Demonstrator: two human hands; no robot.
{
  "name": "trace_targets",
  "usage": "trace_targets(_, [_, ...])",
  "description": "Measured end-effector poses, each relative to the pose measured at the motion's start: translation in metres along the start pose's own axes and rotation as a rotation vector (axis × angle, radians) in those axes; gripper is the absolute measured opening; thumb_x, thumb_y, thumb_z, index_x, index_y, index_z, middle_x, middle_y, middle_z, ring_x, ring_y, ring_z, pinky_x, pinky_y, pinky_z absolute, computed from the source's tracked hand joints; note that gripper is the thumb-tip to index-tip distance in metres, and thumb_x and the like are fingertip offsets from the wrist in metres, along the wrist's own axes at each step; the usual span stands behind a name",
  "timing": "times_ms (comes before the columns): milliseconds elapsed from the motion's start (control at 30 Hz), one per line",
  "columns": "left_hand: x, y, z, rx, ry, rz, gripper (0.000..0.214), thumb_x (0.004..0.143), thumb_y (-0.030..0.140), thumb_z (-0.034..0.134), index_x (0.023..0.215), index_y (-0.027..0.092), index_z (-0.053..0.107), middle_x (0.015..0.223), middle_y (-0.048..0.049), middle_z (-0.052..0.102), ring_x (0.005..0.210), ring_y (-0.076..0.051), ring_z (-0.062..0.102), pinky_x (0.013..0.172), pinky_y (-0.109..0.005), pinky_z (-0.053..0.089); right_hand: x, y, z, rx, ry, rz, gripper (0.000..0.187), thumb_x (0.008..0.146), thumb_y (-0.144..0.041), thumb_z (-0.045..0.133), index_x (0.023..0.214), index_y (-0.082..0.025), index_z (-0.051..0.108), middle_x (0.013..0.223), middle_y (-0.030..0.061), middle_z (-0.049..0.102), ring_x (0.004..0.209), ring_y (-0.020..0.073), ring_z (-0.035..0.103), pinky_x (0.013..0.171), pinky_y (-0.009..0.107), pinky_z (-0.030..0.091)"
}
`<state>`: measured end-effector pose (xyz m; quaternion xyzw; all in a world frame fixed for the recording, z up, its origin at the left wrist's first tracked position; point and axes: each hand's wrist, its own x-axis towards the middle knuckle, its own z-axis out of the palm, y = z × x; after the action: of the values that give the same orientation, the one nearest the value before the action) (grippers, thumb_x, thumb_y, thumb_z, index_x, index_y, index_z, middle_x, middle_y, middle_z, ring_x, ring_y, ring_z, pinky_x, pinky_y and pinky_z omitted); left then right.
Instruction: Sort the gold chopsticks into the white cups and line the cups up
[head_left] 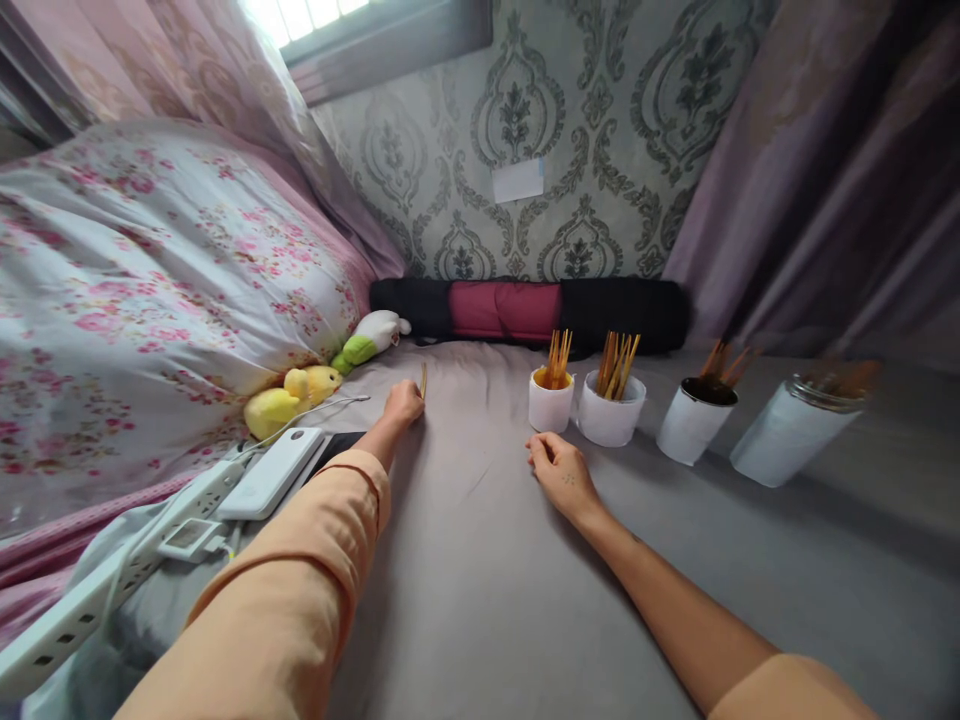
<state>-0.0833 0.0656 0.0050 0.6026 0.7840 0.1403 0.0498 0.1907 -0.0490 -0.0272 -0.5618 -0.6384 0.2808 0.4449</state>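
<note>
My left hand point(403, 402) rests on the grey bed sheet point(480, 580), fingers closed around a thin wooden stick point(423, 381) that points upward. My right hand point(559, 472) lies on the sheet with fingers curled loosely, just in front of a small white cup point(550, 402) packed with orange-brown sticks. A second white cup point(610, 412) of sticks stands right beside it. Further right are two more white cups point(691, 420) point(789, 432), blurred and tilted by the lens, also holding sticks.
A floral duvet point(150, 290) is piled at left. Yellow and green plush toys point(289, 397) lie at its foot. A white power bank point(271, 472) and power strip point(127, 570) sit near my left elbow. A black and red bolster point(525, 310) lines the wallpapered wall.
</note>
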Motion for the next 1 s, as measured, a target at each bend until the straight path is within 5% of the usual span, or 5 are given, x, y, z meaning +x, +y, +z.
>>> trace_targets(1000, [-0.0005, -0.0040, -0.0036, -0.104, 0.011, -0.049, 0.021, 0.067, 0.022, 0.056, 0.082, 0.013, 0.068, 0.079, -0.0135, 0.067, 0.077, -0.021, 0.061, 0.065, -0.025, 0.043, -0.0004, -0.0010, -0.0017, -0.006, 0.000, -0.006, 0.026, 0.080, -0.033, 0.040, 0.077, -0.018, 0.061, 0.065, 0.0025, 0.064, 0.057, 0.0128, 0.055, 0.055, 0.022, 0.037])
